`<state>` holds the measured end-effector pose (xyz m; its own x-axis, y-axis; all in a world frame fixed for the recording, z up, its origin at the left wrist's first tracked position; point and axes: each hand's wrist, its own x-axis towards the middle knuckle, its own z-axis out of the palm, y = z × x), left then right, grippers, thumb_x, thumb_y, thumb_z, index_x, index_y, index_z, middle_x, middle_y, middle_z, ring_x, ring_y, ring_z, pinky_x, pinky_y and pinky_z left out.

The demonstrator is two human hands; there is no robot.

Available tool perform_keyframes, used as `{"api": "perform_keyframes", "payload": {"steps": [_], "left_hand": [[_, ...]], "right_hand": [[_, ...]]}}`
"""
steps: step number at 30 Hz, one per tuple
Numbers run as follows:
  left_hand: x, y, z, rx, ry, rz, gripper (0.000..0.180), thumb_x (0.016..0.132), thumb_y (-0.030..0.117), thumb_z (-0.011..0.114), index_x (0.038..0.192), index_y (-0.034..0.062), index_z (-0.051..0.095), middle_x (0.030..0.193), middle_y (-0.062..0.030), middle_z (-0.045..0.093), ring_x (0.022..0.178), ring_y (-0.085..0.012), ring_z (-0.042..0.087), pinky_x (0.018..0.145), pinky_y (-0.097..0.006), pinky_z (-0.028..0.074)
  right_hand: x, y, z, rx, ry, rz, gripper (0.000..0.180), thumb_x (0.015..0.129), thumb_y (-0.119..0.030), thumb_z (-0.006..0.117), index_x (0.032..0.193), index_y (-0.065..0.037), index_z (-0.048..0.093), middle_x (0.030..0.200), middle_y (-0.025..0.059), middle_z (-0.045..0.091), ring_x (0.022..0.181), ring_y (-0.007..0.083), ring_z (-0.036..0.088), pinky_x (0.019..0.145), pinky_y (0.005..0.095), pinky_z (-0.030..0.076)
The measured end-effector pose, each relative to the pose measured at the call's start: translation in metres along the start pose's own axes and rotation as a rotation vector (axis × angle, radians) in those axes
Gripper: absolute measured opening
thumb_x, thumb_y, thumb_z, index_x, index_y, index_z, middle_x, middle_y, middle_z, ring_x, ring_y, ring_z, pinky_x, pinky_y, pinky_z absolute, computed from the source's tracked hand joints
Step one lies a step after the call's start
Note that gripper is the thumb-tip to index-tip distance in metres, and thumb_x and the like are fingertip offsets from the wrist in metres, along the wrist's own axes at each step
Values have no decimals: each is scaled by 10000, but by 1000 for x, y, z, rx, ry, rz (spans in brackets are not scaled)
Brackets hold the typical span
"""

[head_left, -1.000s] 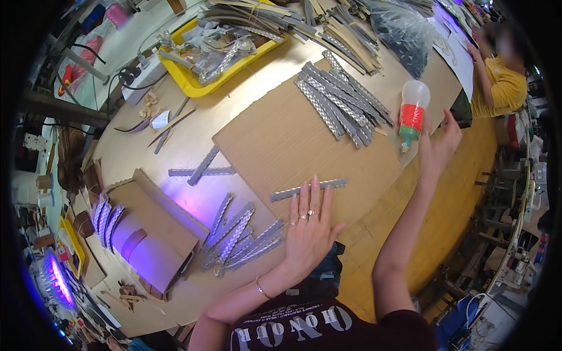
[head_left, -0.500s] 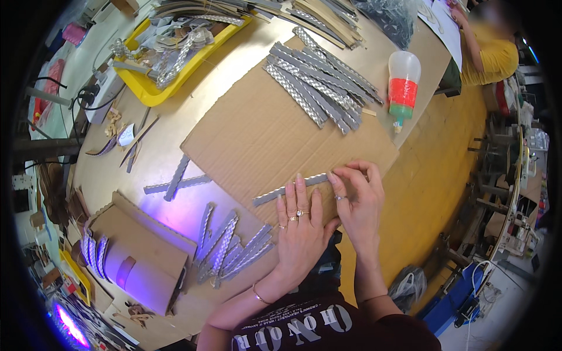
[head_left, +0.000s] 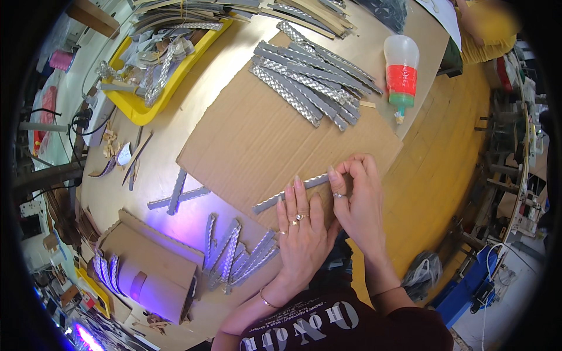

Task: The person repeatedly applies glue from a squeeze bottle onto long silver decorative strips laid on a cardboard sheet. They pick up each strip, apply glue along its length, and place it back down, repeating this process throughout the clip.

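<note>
A narrow grey strip with a silver braided edge lies slantwise on the cardboard sheet. My left hand rests flat across it, fingers stretched out and fingertips on the strip. At the strip's right end my right hand pinches it between thumb and forefinger, the other fingers curled. Part of the strip is hidden under the right fingers. Farther up the cardboard lies a pile of silver braided strips with grey backing.
A bottle with a red band stands at the far right. Several short strips lie left of my hands, beside a curved cardboard piece. A yellow tray holds scraps. A person in yellow sits at the upper right.
The view has shifted slightly. Both hands keep nearly the same hold on the strip, with the left fingers lying across it and the right pinching its end.
</note>
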<state>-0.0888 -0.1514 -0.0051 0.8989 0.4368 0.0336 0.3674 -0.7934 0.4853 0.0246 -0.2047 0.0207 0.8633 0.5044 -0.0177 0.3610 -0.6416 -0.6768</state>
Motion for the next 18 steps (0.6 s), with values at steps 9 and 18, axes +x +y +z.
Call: {"api": "perform_keyframes", "payload": {"steps": [9,18], "left_hand": [[6,3,-6,241,-48,-14,582,913,395,568,1296,-39,508,1380,-220,494,1311,-333,453,1119,-440,301],[7,4,-5,323,-28,-8,511,940,388,526,1254,-13,550,1352,-196,532,1277,-310,499,1097,-422,344]], "right_hand": [[1,1,4,-26,38,5,146,887,-118,623,861,12,561,921,148,507,836,312,528,728,388,437],[0,2,7,-18,50,18,146,869,-118,641,862,3,559,931,148,508,879,326,524,745,413,435]]}}
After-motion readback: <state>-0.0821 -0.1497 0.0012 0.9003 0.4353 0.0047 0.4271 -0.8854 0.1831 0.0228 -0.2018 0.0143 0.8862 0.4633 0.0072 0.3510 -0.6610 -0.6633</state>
